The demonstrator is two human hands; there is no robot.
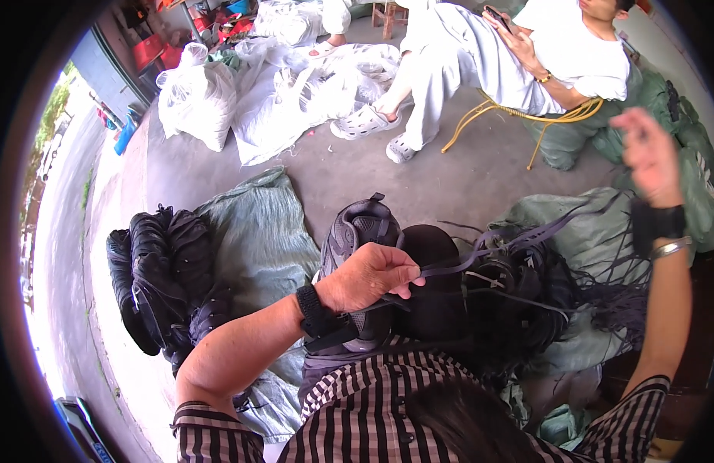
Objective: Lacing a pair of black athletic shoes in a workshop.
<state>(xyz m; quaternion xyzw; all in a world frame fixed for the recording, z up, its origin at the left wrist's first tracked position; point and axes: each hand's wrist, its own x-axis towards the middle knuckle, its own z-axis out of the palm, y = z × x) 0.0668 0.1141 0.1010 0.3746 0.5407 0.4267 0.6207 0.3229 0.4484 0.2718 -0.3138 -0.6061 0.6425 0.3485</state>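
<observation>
My left hand (376, 275) is closed in a pinch on a dark purple-grey shoelace (442, 270), just over a grey and black sneaker (355, 231) that stands at my lap with its heel loop upward. From my fingers the lace runs off to the right, over a heap of dark shoes and laces. My right hand (651, 154) is raised far out to the right, smeared by motion. Lace strands reach toward the right wrist, but whether the fingers hold one cannot be made out. Beneath that arm lies a tangled bunch of dark laces (623, 312).
Stacked black shoes (168, 270) lie at left beside a green woven sack (256, 224). Another green sack (561, 208) lies under the laces. Ahead, a person in white sits on a yellow chair (557, 117) holding a phone (496, 17). White sacks (199, 100) stand behind.
</observation>
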